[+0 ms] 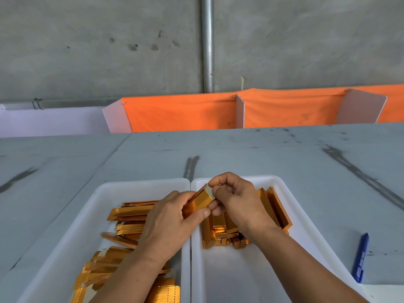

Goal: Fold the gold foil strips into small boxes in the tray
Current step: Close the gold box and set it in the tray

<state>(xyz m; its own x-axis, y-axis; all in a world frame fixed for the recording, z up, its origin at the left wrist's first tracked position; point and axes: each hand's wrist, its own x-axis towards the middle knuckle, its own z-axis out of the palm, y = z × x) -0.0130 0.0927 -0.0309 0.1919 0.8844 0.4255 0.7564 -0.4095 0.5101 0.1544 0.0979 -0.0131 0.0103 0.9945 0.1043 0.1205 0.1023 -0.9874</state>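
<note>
Holding a half-folded box (201, 201) at centre frame, above the seam between left tray (105, 193) and right tray (282, 186). Gripped round its body by the left hand (168, 224); end flap pinched by the curled fingers of the right hand (236, 202). Probably light, thin, springy at the creases, slick and easily dented: best taken by the long edges, gently. Flat strips (129, 212) heaped lower left; finished boxes (273, 206) right of centre, crowding the drop spot. Pen (360, 256) far right, well apart.
</note>
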